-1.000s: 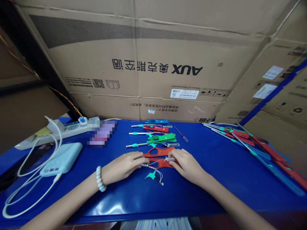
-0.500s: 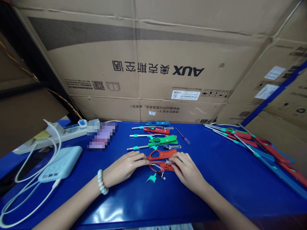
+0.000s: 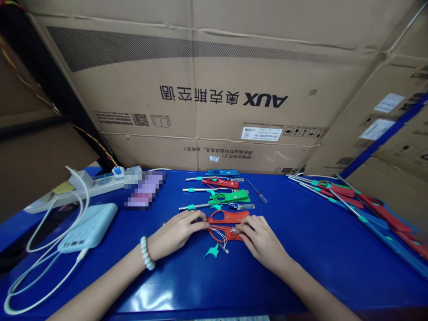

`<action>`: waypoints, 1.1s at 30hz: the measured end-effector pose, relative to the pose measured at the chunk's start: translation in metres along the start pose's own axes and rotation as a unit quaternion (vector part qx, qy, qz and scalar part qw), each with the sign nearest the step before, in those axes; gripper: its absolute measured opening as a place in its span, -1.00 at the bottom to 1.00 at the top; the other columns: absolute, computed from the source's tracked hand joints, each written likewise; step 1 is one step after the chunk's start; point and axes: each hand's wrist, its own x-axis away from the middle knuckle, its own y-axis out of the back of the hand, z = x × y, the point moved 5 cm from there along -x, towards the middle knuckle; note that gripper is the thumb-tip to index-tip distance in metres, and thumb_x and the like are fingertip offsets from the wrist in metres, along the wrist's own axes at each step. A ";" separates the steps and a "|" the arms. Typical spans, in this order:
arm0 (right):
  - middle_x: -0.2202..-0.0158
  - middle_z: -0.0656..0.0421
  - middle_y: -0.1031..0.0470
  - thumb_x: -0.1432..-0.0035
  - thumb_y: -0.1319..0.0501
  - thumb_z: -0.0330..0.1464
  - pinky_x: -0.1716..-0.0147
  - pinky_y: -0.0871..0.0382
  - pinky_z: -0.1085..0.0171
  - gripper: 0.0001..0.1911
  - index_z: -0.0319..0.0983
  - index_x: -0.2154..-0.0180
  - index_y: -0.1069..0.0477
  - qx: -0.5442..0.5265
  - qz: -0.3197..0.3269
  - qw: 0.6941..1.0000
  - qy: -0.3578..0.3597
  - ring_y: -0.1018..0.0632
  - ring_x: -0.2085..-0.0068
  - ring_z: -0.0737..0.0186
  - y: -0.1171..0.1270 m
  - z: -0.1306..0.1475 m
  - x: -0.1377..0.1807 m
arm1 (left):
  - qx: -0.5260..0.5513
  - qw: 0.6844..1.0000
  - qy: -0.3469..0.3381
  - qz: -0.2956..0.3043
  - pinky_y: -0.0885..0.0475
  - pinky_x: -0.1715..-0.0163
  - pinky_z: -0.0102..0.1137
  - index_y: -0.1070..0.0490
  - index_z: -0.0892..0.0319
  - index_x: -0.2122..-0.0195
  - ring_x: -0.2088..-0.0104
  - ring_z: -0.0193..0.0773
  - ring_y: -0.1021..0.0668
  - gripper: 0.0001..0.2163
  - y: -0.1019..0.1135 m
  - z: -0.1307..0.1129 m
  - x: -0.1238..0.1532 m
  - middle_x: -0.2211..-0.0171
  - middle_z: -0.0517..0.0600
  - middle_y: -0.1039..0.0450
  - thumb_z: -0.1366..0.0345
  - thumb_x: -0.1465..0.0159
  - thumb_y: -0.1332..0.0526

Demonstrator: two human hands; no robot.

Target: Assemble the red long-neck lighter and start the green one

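Thin white wires [image 3: 220, 233] now lie higher over orange plastic half-shell [image 3: 230, 236]. Your right hand [image 3: 262, 235] pinches clear plastic cylinder [image 3: 235, 231]; left hand [image 3: 177, 232], can't tell. Curved teal plastic piece [image 3: 211, 251] unfitted.

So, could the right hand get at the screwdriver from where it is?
Probably yes: the screwdriver lies just beyond the right hand, and nothing seems to stand between them on the blue table. The hand is at the orange casing, though, so it would likely have to leave that.
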 end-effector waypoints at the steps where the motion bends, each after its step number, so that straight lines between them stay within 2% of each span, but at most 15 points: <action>1: 0.27 0.08 -0.42 -0.25 -0.06 -0.46 0.30 -0.19 0.21 -0.84 -0.24 0.19 -0.39 0.003 0.001 1.000 0.001 -0.39 0.27 0.17 0.000 0.000 0.000 | 0.002 1.000 0.003 0.004 -0.34 0.11 -0.32 -0.31 0.08 -0.02 0.14 -0.22 -0.43 -0.63 -0.001 0.000 0.000 0.08 0.04 -0.33 0.58 -0.31 0.08; 7: 0.30 0.11 -0.41 -0.25 -0.06 -0.48 0.31 -0.15 0.22 -0.87 -0.22 0.25 -0.37 0.009 0.016 1.000 -0.005 -0.37 0.29 0.18 0.002 0.001 -0.002 | 0.009 0.999 0.015 0.033 -0.31 0.11 -0.30 -0.29 0.05 -0.04 0.15 -0.20 -0.41 -0.63 -0.005 0.002 0.001 0.08 0.01 -0.35 0.57 -0.32 0.05; 14: 0.32 0.12 -0.39 -0.24 -0.08 -0.49 0.32 -0.14 0.25 -0.88 -0.22 0.28 -0.36 0.022 0.014 1.000 -0.001 -0.36 0.30 0.19 0.001 0.000 -0.001 | 0.008 0.999 0.010 0.030 -0.31 0.13 -0.31 -0.30 0.08 -0.04 0.15 -0.21 -0.42 -0.63 -0.007 -0.001 0.000 0.06 0.03 -0.34 0.57 -0.32 0.07; 26: 0.32 0.08 -0.36 -0.23 -0.01 -0.56 0.32 -0.30 0.24 -0.81 -0.27 0.30 -0.37 -0.002 0.009 1.000 0.010 -0.38 0.29 0.17 -0.003 0.000 0.002 | -0.018 0.999 0.007 0.037 -0.29 0.17 -0.32 -0.31 0.07 -0.05 0.20 -0.20 -0.42 -0.62 -0.005 -0.005 -0.002 0.08 0.01 -0.37 0.57 -0.31 0.06; 33: 0.31 0.07 -0.36 -0.25 0.02 -0.54 0.32 -0.32 0.23 -0.78 -0.26 0.32 -0.36 0.007 0.007 1.000 0.017 -0.38 0.30 0.18 -0.004 0.000 0.003 | -0.034 0.999 0.010 0.032 -0.31 0.23 -0.33 -0.33 0.10 -0.05 0.27 -0.20 -0.39 -0.61 -0.006 -0.008 -0.002 0.22 0.03 -0.36 0.57 -0.30 0.07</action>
